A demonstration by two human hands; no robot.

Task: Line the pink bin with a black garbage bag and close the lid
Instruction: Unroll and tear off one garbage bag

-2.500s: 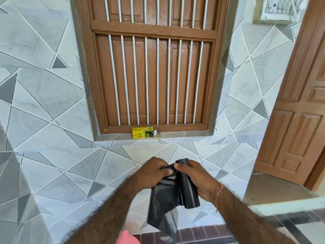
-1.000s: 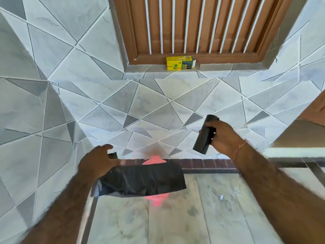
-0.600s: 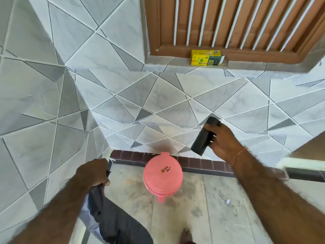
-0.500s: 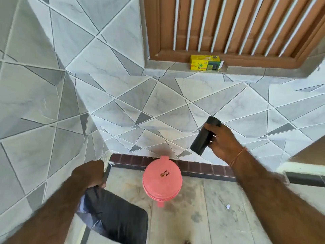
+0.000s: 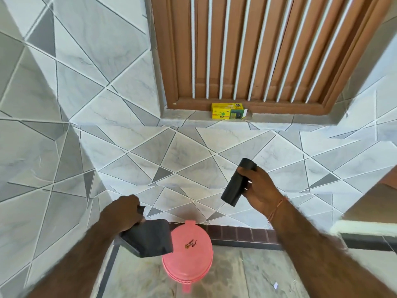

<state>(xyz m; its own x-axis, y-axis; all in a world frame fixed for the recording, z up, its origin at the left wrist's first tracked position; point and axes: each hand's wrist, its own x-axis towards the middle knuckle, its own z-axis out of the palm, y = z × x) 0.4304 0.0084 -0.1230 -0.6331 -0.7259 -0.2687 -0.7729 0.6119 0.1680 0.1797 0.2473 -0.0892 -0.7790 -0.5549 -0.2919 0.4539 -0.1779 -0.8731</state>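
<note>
Pink round plastic bin point(image 5: 187, 252) on the floor by the far wall, lid shut. Left hand point(image 5: 122, 214) clamped on the torn-off black bag point(image 5: 150, 238), just swung up again – still folded; right hand point(image 5: 258, 188) grips the black roll point(image 5: 235, 186). Bag needs opening.

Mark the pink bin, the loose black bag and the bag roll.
pink bin point(image 5: 189, 252): head view, on its closed lid.
loose black bag point(image 5: 150, 237): head view, mid-sheet below the left hand.
bag roll point(image 5: 235, 186): head view, on its side.

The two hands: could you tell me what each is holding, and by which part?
Left hand grips a loose black garbage bag by its top corner. Right hand holds the bag roll around its middle.
</note>
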